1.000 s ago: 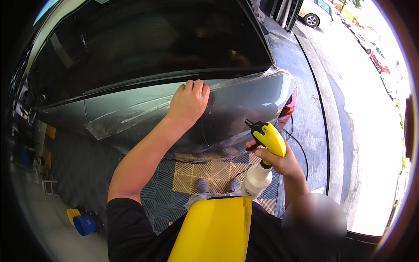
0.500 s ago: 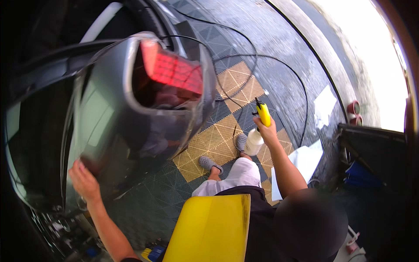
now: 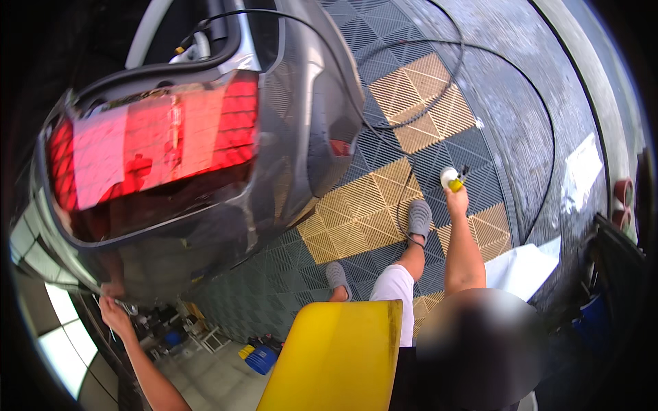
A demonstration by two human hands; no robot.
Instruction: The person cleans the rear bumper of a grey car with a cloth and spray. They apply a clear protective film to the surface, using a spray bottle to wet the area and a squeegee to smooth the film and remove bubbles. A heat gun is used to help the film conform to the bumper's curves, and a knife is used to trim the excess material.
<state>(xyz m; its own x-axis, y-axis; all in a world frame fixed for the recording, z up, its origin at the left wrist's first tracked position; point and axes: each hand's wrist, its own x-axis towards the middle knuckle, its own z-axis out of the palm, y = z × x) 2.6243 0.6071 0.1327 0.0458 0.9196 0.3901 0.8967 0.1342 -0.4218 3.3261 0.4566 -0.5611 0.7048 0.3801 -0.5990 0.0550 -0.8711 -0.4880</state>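
My right hand point(image 3: 457, 202) is closed round a spray bottle point(image 3: 449, 177) with a white body and yellow head, held out over the floor tiles. At the lower left, my left hand point(image 3: 116, 316) has its fingers curled against the lower edge of a dark grey car point(image 3: 295, 137); what they pinch there, if anything, is hidden. Between the hands, a large red tail light point(image 3: 164, 140) shines with reflections, and clear wrinkled film seems to lie on the bodywork around it. Close in front of me, a flat yellow panel point(image 3: 336, 356) covers the lower middle.
A black hose point(image 3: 504, 58) loops over grey and tan floor tiles point(image 3: 356, 212) and up to the car. My feet in grey clogs point(image 3: 419, 218) stand there. A white sheet point(image 3: 524, 268) lies at right, near red rolls point(image 3: 622, 195). Blue and yellow items point(image 3: 260, 356) sit at lower left.
The view has shifted, bringing the tail light into full view at left. My left hand is lower along the car's edge. The spray bottle, earlier seen side on, now shows foreshortened.
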